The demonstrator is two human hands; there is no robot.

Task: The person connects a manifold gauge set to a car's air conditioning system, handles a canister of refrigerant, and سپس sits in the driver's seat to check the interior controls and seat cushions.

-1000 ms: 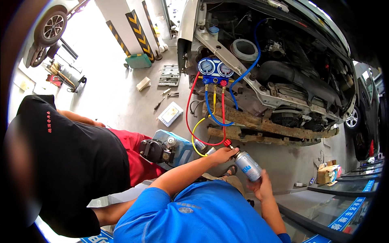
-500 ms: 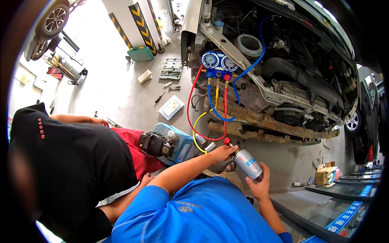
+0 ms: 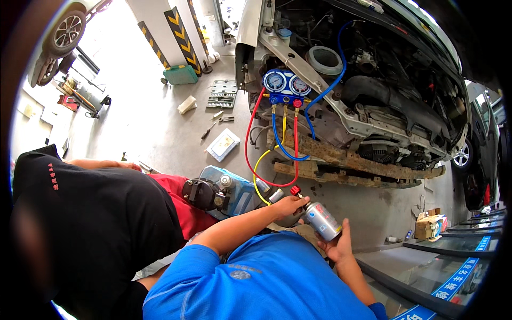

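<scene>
We hold a silver canister (image 3: pixel 323 220) tilted in front of us, just below the rusty front crossmember (image 3: pixel 346 160) of a car (image 3: pixel 373 96) whose front is stripped open. Our right hand (image 3: pixel 337 246) grasps the canister from underneath, fingers and thumb wrapped around its lower end. Our left hand (image 3: pixel 288 205) reaches across at the canister's top, fingers closed around the fitting there, where a red knob (image 3: pixel 295 190) shows just beside the fingertips; how tightly they pinch it we cannot tell. A red hose (image 3: pixel 249 144) and a yellow hose (image 3: pixel 260 176) run down toward that fitting from a manifold gauge set (image 3: pixel 286 85) with two round dials, which hangs on the front of the car, and a blue hose (image 3: pixel 333 80) loops from it up into the engine bay. Just to the left of our left hand sits a blue vacuum pump (image 3: pixel 224 192) with a black motor end. Beside it crouches another person in a black shirt (image 3: pixel 90 213) and red trousers (image 3: pixel 181 205). Farther off on the concrete floor (image 3: pixel 149 122) lie an open socket set (image 3: pixel 223 95), a few loose hand tools (image 3: pixel 218 120) and a flat white box (image 3: pixel 223 144). A small cardboard box (image 3: pixel 429 224) sits near the car on the right.
</scene>
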